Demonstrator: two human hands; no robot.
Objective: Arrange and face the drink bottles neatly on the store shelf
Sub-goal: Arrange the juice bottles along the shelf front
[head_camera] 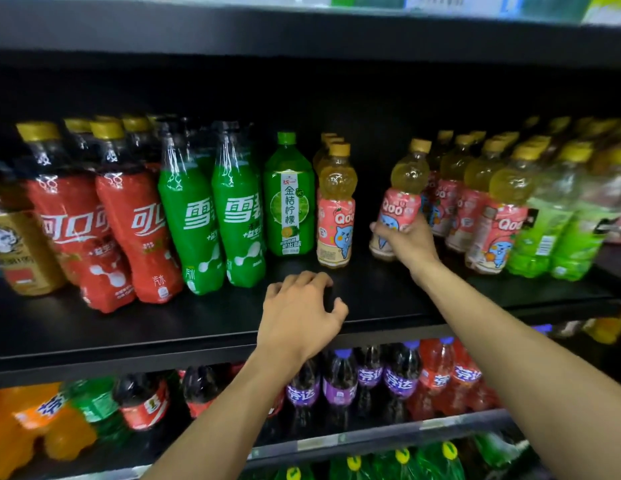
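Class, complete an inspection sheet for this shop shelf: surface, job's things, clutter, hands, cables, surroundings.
Surface: black shelf, bare strip at the front.
Job's things: cola bottles, green soda bottles, a lemon drink bottle and pink-label bottles stand in rows; one held bottle.
Clutter: nothing seen.
Hands: right hand grips the held bottle; left hand rests on the shelf, holding nothing.
Cables: nothing seen.
Surroundings: purple bottles on the shelf below; blurred packets above.
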